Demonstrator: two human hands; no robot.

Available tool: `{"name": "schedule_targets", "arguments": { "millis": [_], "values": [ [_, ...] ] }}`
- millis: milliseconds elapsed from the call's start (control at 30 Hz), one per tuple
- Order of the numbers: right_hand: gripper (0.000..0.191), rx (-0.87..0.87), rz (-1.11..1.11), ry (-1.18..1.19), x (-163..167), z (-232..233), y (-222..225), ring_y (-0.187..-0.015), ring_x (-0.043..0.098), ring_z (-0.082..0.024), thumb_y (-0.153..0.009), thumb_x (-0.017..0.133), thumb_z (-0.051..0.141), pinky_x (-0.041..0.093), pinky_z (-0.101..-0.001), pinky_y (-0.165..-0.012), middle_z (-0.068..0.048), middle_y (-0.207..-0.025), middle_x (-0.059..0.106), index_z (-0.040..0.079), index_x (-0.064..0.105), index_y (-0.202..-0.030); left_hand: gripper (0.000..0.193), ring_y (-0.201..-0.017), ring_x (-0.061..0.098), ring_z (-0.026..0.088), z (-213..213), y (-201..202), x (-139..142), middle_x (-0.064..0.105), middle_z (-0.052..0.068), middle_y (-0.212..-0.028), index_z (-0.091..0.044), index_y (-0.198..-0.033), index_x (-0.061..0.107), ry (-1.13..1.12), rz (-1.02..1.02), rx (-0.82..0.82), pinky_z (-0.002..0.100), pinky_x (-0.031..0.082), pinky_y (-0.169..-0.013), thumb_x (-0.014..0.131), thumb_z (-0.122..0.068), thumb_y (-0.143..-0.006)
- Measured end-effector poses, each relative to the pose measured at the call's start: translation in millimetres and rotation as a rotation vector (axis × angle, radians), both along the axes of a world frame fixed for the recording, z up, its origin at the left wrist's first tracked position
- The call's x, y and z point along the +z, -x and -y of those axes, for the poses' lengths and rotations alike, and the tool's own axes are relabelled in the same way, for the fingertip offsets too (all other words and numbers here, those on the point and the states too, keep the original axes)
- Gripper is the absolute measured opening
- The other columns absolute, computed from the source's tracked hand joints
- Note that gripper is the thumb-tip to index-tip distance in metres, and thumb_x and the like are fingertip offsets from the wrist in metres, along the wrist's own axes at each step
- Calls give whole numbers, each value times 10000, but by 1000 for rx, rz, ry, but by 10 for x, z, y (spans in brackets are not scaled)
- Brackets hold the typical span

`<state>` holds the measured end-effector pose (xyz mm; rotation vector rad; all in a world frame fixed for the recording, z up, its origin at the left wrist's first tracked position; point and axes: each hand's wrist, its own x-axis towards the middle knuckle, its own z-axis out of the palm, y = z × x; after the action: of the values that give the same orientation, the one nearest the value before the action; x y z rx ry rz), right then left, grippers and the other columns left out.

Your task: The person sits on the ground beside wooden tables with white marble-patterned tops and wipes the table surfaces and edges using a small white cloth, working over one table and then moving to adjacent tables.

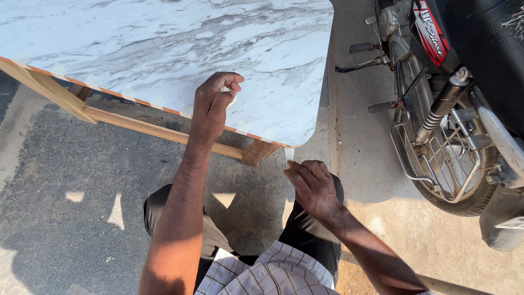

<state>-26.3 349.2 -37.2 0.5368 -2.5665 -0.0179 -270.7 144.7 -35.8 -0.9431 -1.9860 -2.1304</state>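
Head view: your left hand [215,104] is curled up on the marble-look counter [164,43] right at its near edge, fingers pinched around something small and white — can't tell what it is. Your right hand [312,187] hangs lower, just off the counter's rounded corner, fingers bent and pinching a thin pale strip [289,154] that drops from that corner. Wooden frame [158,131] runs under the edge. A motorbike [447,104] is parked to the right.
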Motion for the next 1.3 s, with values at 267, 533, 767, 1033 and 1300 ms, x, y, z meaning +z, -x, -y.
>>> {"name": "schedule_targets", "arguments": {
  "millis": [267,533,767,1033,1300],
  "values": [
    [459,-97,1058,683,-319,762,268,-934,730,-173,-989,620,61,632,-342,-782,-132,-1152,733,65,541,-1441,740,-1297,503,252,180,-209,306,552,120,-1432,-50,-1430,561,-98,16,-193,456,432,-1133,408,-684,-1081],
    [456,78,748,1593,261,357,244,-993,727,-200,-1004,610,3,586,-349,-842,-142,-1246,718,-1,511,-1449,639,-865,685,126,309,-1047,111,708,79,-988,-122,-1421,593,359,21,-344,321,590,-767,608,-582,-977],
    [316,-83,525,798,706,-282,710,-1087,703,-163,-1014,632,23,611,-338,-887,-89,-1176,721,71,623,-1326,636,-523,573,124,161,-158,145,645,120,-633,26,-761,714,108,256,121,288,431,-517,524,-438,-1152],
    [276,-174,783,570,840,42,1014,-905,713,-152,-985,645,58,624,-334,-801,-67,-1000,688,87,633,-1259,252,-732,698,102,82,257,45,705,80,-1101,-48,-1177,643,-104,166,-38,275,572,-582,643,-263,-1045],
    [157,-107,735,326,859,217,1109,-948,710,-178,-970,650,52,623,-342,-788,-65,-1069,689,74,670,-1124,434,-527,661,85,62,195,168,677,50,-707,-43,-863,694,38,299,65,249,485,-429,646,-424,-1068]
  ]
}}
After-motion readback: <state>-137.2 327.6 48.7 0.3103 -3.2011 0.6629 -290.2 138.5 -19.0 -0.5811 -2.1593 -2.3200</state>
